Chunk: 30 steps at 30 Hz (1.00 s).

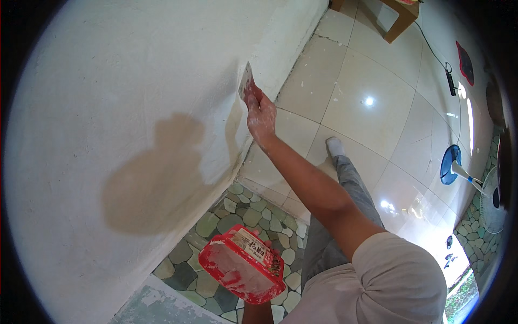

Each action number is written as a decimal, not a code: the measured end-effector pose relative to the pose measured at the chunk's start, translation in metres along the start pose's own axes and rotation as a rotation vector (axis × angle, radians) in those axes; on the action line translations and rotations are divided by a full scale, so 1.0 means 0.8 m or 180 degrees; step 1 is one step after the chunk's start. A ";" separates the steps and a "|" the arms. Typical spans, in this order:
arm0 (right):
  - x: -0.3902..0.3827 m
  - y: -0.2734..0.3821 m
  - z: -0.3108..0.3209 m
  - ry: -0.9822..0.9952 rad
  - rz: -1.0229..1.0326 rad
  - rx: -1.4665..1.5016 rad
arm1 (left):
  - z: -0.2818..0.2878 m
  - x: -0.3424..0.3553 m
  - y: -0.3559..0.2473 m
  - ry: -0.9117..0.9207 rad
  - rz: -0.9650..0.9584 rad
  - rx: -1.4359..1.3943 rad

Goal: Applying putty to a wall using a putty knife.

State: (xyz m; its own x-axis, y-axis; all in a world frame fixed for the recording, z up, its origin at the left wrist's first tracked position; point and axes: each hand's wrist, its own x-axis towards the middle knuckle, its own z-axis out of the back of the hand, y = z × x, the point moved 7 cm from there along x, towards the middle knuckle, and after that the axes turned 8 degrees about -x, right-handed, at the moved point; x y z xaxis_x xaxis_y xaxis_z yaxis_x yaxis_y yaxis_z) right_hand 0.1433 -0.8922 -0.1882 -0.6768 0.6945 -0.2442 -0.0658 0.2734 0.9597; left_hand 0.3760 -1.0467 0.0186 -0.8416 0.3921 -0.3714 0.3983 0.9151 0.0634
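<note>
My right hand (261, 114), dusted with white, is closed around a putty knife (246, 80). The knife's blade lies against the white wall (135, 65), close to the wall's lower edge. Below, my left hand (269, 245) holds a red plastic tub (203, 260) from underneath and behind. Only some of its fingertips show past the tub's far side. White putty (237, 272) coats the inside of the tub, which is tilted with its mouth facing up. A printed label runs along one side.
Pale tiles (372, 70) cover the floor to the right, with pebble-patterned tiles (251, 216) under the tub. A standing fan (452, 164) with a blue base is at the right. A power strip (451, 83) with a cable and a wooden table (402, 21) are farther off.
</note>
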 end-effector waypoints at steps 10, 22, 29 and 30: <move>-0.132 0.080 -0.060 0.1104 0.0957 -0.0620 | 0.015 -0.018 -0.020 -0.0162 -0.0395 0.0287; -0.012 0.014 -0.013 -0.0311 0.0385 -0.0990 | 0.015 -0.017 -0.008 -0.0218 -0.0178 0.0014; -0.122 0.085 -0.073 0.0964 0.0791 -0.0465 | 0.016 -0.013 -0.013 -0.0338 -0.0298 0.0214; -0.137 0.077 -0.069 0.0979 0.1129 -0.0518 | 0.018 -0.018 -0.007 -0.0348 -0.0275 0.0231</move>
State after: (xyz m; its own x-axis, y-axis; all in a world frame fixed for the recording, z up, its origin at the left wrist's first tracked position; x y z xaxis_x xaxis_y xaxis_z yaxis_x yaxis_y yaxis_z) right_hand 0.1730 -0.9887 -0.0948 -0.8615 0.4907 0.1303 0.1108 -0.0688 0.9915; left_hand 0.3915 -1.0586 0.0105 -0.8307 0.2959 -0.4716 0.3547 0.9342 -0.0388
